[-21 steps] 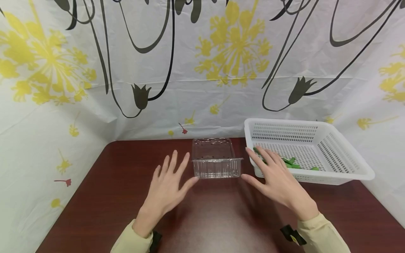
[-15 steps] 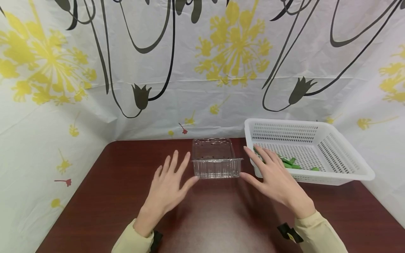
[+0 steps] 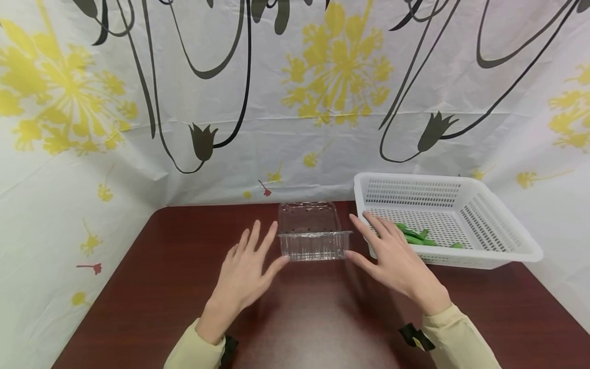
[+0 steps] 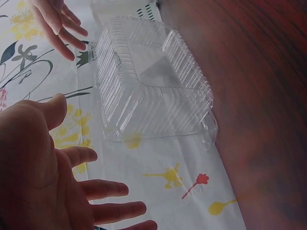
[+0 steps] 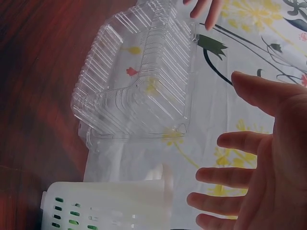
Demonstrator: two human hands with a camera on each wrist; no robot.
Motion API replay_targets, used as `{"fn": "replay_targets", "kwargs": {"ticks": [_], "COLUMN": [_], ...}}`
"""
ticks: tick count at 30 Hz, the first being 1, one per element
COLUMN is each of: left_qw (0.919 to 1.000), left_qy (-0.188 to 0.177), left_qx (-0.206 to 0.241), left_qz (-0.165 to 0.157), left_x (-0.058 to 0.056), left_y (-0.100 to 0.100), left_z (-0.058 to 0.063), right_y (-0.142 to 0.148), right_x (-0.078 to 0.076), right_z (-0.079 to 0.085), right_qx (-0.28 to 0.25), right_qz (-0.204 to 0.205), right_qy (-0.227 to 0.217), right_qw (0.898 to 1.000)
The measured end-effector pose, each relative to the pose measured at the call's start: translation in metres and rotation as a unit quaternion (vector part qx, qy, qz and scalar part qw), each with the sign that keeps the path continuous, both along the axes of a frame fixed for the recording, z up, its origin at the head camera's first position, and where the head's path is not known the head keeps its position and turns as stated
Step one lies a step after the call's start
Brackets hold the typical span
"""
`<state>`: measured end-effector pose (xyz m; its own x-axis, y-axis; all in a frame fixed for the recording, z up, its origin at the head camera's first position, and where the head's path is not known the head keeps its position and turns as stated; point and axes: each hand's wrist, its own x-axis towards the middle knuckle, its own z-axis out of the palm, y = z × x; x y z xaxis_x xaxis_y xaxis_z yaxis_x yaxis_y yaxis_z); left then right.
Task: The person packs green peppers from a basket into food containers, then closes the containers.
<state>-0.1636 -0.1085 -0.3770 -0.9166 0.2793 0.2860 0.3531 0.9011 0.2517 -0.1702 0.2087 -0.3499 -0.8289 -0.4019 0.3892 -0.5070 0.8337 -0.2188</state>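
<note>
A clear plastic clamshell box (image 3: 315, 246) stands on the table between the two hands, its lid (image 3: 309, 217) raised at the back. My left hand (image 3: 246, 274) is spread to the left of the box, fingers straight and holding nothing. On the other side, my right hand (image 3: 398, 261) is spread too, its fingertips in front of the white basket's near left corner. Both wrist views show a gap between each palm and the box (image 4: 153, 91). Long green vegetables (image 3: 417, 237), perhaps peppers or pods, lie in the basket, partly hidden by the right hand.
The white slotted plastic basket (image 3: 488, 256) stands at the back right of the dark red table (image 3: 184, 256). A white patterned cloth (image 3: 258, 102) hangs behind the table and along both sides.
My right hand has moved slightly left, closer to the box, uncovering more of the green vegetables. The left hand has hardly moved. The view has shifted a little.
</note>
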Motion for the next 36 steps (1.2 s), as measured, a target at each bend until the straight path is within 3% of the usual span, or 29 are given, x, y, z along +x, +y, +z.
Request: {"fn": "replay_targets", "kwargs": {"ticks": [26,36], "left_qw": [0.9998,0.9997], "left_qy": [-0.011,-0.02], "left_qx": [-0.002,-0.005], "left_qz": [-0.014,-0.015], "left_x": [-0.009,-0.012], "left_y": [0.015,0.019], "left_z": [-0.002,-0.004], "right_y": [-0.012,-0.013], "right_x": [-0.008,-0.009], "right_z": [-0.011,-0.016], "right_qx": [0.008,0.008], "right_qz": [0.002,0.011], "right_qy": [-0.042,-0.028], "right_qw": [0.999,1.0]}}
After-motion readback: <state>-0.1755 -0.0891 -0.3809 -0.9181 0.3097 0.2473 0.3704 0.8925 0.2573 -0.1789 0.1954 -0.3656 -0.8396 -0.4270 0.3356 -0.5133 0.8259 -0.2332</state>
